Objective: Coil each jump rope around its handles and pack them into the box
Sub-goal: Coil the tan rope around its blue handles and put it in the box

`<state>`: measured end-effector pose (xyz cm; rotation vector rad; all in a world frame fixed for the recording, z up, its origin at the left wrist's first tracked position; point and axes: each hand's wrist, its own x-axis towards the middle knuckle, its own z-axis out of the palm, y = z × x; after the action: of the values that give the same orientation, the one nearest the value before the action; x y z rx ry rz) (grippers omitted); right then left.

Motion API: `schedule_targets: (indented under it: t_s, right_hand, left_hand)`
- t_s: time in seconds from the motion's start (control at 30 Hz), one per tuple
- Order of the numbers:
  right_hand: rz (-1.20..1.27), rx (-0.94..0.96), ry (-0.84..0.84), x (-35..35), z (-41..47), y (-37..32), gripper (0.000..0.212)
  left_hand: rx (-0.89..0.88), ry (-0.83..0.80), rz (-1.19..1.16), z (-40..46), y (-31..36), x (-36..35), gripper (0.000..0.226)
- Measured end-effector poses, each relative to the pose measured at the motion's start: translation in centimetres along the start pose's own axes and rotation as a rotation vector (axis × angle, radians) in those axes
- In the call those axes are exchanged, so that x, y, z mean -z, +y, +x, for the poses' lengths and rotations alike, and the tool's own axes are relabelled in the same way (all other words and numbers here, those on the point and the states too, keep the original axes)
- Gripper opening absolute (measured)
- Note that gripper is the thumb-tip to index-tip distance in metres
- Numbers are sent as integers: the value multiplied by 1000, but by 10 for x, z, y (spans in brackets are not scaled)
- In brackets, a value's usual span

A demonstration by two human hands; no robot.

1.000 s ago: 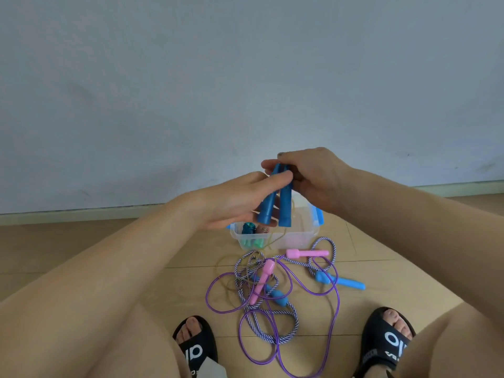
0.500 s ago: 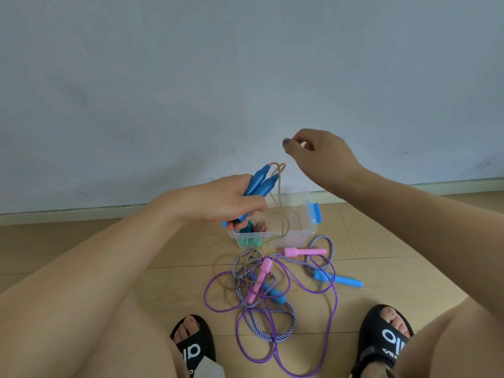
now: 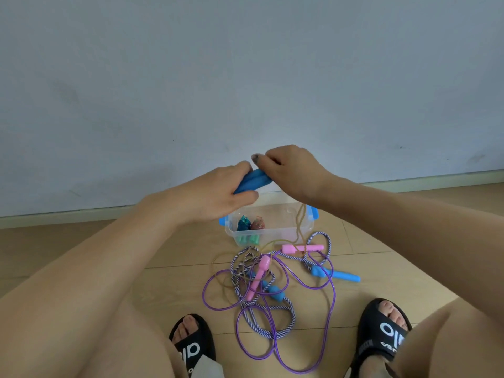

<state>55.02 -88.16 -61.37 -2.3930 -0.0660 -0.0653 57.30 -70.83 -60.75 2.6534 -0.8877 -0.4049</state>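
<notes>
- Left hand (image 3: 218, 192), mid-frame: fingers curled round a pair of blue plastic jump-rope handles (image 3: 255, 181) held side by side, above the box.
- Right hand (image 3: 291, 170), just right of it: fingers bent, meeting the upper end of the handles; pinching the cord or not, cannot tell.
- Thin tan translucent cord (image 3: 300, 222): hanging from under the right hand, across the box, down to the floor.
- Clear plastic box with blue latches (image 3: 302, 230), below the hands near the wall: small coiled bundles lying in its left end.
- Lower centre, on the wooden floor (image 3: 95, 255): tangled purple rope with pink handles (image 3: 302, 248), striped rope with light blue handles (image 3: 336, 275).
- Bottom edge: black slide sandals (image 3: 381, 334) on both feet.
</notes>
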Motion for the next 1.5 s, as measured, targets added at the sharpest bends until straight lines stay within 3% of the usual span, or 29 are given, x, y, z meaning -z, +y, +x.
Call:
schedule_targets:
  t_s: [0.1, 0.2, 0.37, 0.5, 0.73, 0.93, 1.2, 1.37, 1.5]
  right_hand:
    - [93, -69, 94, -3, 3, -3, 51]
    - [162, -116, 103, -5, 3, -6, 51]
    - [267, -140, 54, 5, 1, -4, 53]
    - [213, -50, 96, 13, -5, -2, 48]
    - [76, 21, 138, 16, -11, 1, 42]
    - [-32, 110, 174, 16, -11, -2, 41]
    - [-229, 191, 228, 15, -8, 2, 35]
    - [-201, 129, 217, 4, -15, 3, 30]
    - [-642, 223, 87, -11, -26, -2, 22]
  left_hand:
    - [-50, 248, 136, 3, 6, -7, 31]
    - [-53, 345, 270, 6, 11, -6, 41]
    - [-104, 310, 293, 7, 3, 9, 40]
    - [-119, 298, 148, 5, -4, 15, 41]
    - [-148, 282, 90, 2, -15, 24, 52]
    - [-97, 326, 132, -2, -15, 26, 61]
    - [-82, 305, 11, -1, -11, 24, 46]
    - [12, 394, -65, 3, -16, 27, 51]
    - [147, 402, -121, 7, -17, 21, 69]
